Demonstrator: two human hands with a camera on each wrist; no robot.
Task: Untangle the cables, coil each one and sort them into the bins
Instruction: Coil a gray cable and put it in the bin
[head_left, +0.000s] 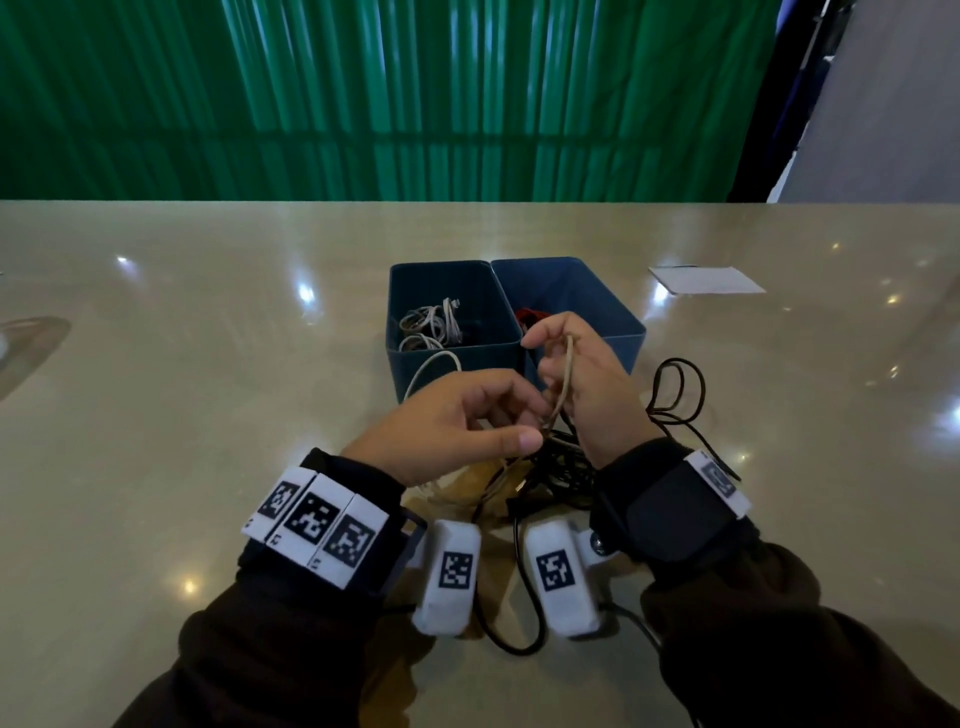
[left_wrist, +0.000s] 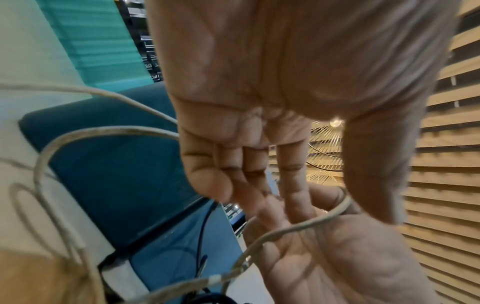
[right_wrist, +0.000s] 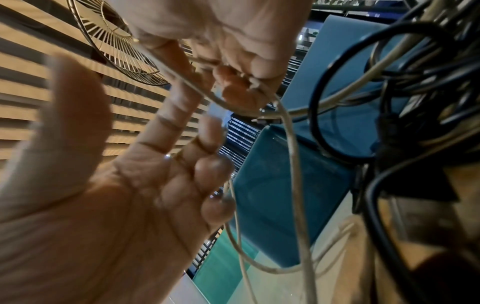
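Glossy beige tabletop (head_left: 208, 364) with light glints, green corrugated wall (head_left: 363, 93) behind, grey wall (head_left: 883, 104) at right

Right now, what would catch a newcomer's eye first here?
Two hands meet mid-table over a pale cable: the right hand holds its loops, the left hand pinches a strand. Beneath them sprawls a black tangle. Behind stand two blue bins, the left one holding coiled white cables.

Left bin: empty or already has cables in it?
Not empty. The left bin holds coiled pale cables on its floor, seen from the head view.
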